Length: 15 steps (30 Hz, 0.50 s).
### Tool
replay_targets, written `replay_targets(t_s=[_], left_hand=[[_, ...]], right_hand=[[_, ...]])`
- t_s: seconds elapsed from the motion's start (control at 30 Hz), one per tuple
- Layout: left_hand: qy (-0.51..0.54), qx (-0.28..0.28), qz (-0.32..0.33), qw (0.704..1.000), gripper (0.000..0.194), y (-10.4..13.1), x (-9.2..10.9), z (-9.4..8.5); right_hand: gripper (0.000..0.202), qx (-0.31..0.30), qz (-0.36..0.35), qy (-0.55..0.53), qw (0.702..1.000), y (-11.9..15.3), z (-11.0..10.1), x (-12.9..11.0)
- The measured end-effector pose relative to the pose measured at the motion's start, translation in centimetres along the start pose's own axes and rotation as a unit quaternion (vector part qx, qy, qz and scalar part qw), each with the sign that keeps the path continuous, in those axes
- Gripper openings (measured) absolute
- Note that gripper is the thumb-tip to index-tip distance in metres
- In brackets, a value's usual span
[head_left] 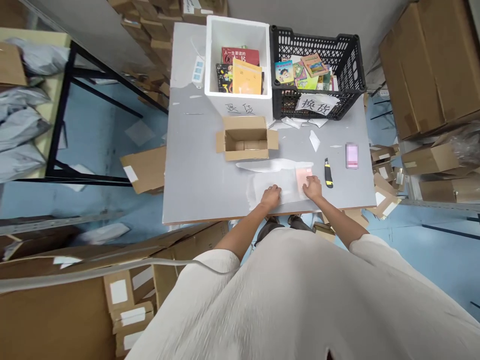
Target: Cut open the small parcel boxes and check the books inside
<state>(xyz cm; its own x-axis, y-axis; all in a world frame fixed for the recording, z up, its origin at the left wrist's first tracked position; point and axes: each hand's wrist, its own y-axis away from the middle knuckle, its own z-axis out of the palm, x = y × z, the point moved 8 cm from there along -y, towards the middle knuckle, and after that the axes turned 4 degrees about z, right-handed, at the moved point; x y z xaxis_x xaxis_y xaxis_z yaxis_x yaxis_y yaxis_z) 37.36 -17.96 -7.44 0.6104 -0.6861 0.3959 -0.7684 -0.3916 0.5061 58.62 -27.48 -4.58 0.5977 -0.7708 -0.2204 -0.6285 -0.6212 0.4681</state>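
A translucent whitish sheet of wrapping (283, 183) lies flat near the table's front edge; its exact kind is hard to make out. At its right end is a flat pink booklet (302, 176). My right hand (312, 187) grips the lower right edge of the booklet, thumb and fingers drawn together. On the left part of the sheet rests my left hand (272, 196), its fingers curled and pressed on the wrapping. Just beyond the sheet stands an open cardboard box (246, 155), flaps spread. A black and yellow utility knife (328, 173) lies right of my right hand.
At the table's back stand a white foam box (239, 102) and a black plastic crate (318, 90), both with books inside. A phone (351, 155) lies at the right. A power strip (198, 71) is at the back left. Cartons (144, 167) surround the grey table (202, 185).
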Motion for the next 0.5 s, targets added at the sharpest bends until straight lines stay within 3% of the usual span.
replay_targets(t_s=[0.1, 0.2, 0.37, 0.5], left_hand=[[0.008, -0.018, 0.01, 1.0, 0.046, -0.4, 1.0, 0.8], [0.009, -0.036, 0.0, 0.999, 0.046, -0.4, 1.1, 1.7], [-0.003, -0.041, -0.018, 0.999, 0.048, -0.2, 0.8, 2.4], [-0.007, -0.046, -0.018, 0.999, 0.047, -0.3, 0.8, 2.2]], right_hand=[[0.052, -0.038, 0.022, 0.01, 0.999, -0.3, 2.1, -1.0], [0.057, -0.031, 0.041, 0.029, 0.998, -0.4, 3.0, -1.7], [0.056, -0.023, 0.033, 0.044, 0.998, -0.6, 2.9, -2.3], [0.046, -0.027, 0.01, 0.01, 1.0, -0.9, 1.6, -1.6]])
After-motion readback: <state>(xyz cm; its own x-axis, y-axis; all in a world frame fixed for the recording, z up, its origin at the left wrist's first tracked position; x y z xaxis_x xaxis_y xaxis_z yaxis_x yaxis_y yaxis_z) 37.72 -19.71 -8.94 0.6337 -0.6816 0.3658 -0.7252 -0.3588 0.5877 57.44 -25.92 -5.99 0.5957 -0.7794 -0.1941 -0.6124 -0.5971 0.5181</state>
